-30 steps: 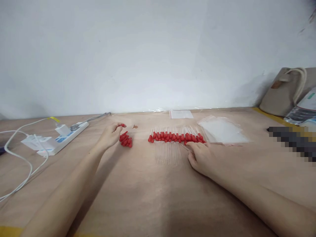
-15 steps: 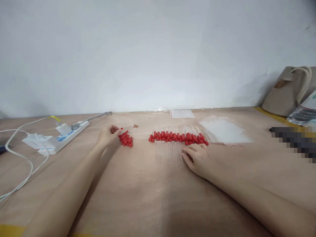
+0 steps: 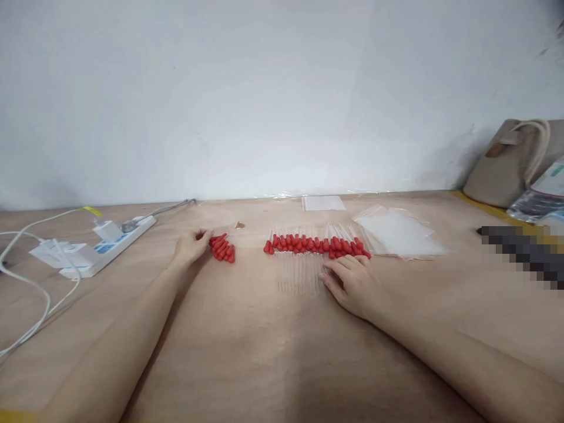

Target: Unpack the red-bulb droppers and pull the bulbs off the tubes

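At the left end of a small pile of red rubber dropper bulbs (image 3: 225,251), my left hand (image 3: 192,245) has its fingertips pinched together on one bulb. My right hand (image 3: 350,282) lies low on the table, its fingers loosely bent and thumb apart. Its fingertips touch the right side of a row of clear thin tubes (image 3: 297,275); no held thing shows in it. Just behind these fingers stretches a longer row of red-bulbed droppers (image 3: 304,242), their clear stems pointing toward the wall. The undersides of my right fingers are hidden.
A stack of clear zip bags (image 3: 399,232) lies right of the droppers, and a single bag (image 3: 324,203) lies behind them. Left stands a power strip (image 3: 117,247) with chargers and white cables (image 3: 42,294). A beige bag (image 3: 497,167) sits far right, near a pixelated dark object (image 3: 522,252).
My left hand has lowered slightly, bringing the bulb at its fingertips down against the small pile. My right hand stays at the clear tubes. The view has shifted slightly.
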### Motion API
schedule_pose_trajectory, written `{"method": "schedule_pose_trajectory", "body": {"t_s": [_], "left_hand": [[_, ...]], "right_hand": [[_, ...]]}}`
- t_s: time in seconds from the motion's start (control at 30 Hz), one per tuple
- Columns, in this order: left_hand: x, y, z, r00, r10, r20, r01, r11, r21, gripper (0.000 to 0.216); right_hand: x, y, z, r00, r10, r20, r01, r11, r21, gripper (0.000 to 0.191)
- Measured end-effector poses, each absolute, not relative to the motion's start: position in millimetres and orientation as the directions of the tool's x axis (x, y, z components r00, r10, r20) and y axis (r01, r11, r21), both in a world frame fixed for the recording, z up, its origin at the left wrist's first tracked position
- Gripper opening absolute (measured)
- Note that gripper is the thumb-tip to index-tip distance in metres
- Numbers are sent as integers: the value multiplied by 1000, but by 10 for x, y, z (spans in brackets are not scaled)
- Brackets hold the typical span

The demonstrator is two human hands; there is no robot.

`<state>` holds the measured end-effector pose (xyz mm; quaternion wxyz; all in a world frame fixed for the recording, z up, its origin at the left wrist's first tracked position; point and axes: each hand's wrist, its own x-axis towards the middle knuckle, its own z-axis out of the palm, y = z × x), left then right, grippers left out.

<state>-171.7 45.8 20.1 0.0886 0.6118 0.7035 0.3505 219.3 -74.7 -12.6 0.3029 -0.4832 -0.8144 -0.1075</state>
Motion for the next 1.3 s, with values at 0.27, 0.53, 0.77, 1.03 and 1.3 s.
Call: {"method": "schedule_pose_trajectory", "body": {"t_s": [0.27, 0.53, 0.77, 1.03, 1.3], "left_hand": [[-1730, 451, 232, -268, 908, 323, 785, 11, 620, 39], [-935, 37, 546, 176, 764, 620, 921, -350, 170, 31], [-387, -66, 359, 449, 771, 452, 884, -458, -97, 44], [-421, 10, 292, 370, 784, 498, 915, -400, -50, 34], [-481, -519, 332, 464, 621, 632, 848, -518, -114, 20]], "right_hand": [[2197, -742, -109, -328, 718, 614, 860, 495, -119, 23], [2232, -720, -101, -261, 759, 596, 865, 458, -206, 26], [2263, -719, -89, -235, 762, 603, 856, 456, -243, 27], [2215, -759, -43, -338, 740, 581, 801, 551, -235, 27], [2221, -751, -34, -261, 557, 788, 779, 604, -168, 39]]}}
